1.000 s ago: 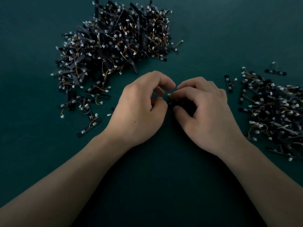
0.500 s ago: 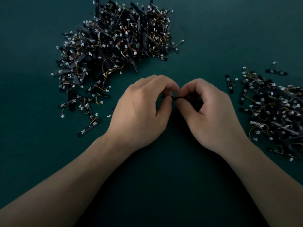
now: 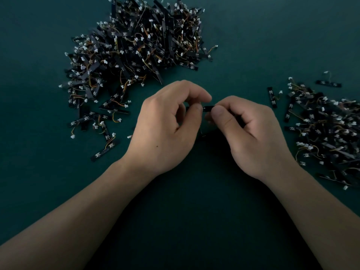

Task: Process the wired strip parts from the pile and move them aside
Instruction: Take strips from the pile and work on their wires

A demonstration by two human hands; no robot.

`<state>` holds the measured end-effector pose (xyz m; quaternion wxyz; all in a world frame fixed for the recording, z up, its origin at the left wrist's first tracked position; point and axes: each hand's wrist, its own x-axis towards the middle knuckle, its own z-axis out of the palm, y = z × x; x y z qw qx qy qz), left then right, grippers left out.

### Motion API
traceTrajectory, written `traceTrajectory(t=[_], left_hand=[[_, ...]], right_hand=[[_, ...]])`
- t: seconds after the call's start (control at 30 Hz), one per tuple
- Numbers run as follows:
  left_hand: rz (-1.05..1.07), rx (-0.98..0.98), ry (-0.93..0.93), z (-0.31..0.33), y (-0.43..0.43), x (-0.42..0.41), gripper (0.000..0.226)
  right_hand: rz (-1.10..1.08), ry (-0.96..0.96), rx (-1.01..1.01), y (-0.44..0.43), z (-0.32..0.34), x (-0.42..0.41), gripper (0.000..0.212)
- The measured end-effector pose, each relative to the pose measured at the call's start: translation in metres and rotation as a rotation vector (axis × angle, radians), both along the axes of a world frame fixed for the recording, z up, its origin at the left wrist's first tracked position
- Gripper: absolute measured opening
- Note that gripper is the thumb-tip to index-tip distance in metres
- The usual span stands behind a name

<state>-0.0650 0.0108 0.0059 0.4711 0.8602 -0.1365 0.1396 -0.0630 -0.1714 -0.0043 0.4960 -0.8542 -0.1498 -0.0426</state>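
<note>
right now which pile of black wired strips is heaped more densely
The dense pile of black wired strip parts beyond the left hand; the looser pile by the right hand is flatter and more scattered.

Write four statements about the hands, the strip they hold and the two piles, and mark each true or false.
1. The left hand and the right hand both pinch one black strip part between them. True.
2. Parts in the larger pile carry white connectors on thin wires. True.
3. The smaller pile lies on the person's left. False: it lies to the right of the hands; the larger pile lies up and to the left.
4. The right hand lies flat and open. False: its thumb and fingers are curled and pinch the strip part.
</note>
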Motion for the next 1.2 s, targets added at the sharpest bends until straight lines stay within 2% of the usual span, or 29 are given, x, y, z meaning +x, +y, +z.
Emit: traceTrajectory(t=[0.2, 0.57, 0.8, 1.0, 1.2], left_hand=[[-0.013, 0.008, 0.028, 0.0002, 0.0001, 0.0005, 0.008], [-0.013, -0.035, 0.025, 0.0031, -0.0001, -0.0011, 0.007], [-0.086, -0.001, 0.073, 0.0038, -0.0006, -0.0016, 0.012], [-0.143, -0.024, 0.089, 0.0036, -0.0002, -0.0011, 0.017], [-0.071, -0.105, 0.033, 0.0033, 0.0020, -0.0002, 0.010]], right_hand=[[-0.021, -0.072, 0.088, -0.0025, 0.0022, -0.0011, 0.019], [-0.012, -0.094, 0.179, -0.0045, 0.0028, -0.0004, 0.010], [0.075, 0.012, 0.211, -0.0050, 0.0039, -0.0024, 0.010], [0.123, 0.003, 0.199, -0.0067, 0.0031, -0.0038, 0.012], [0.087, 0.009, 0.250, -0.0029, 0.0031, -0.0032, 0.008]])
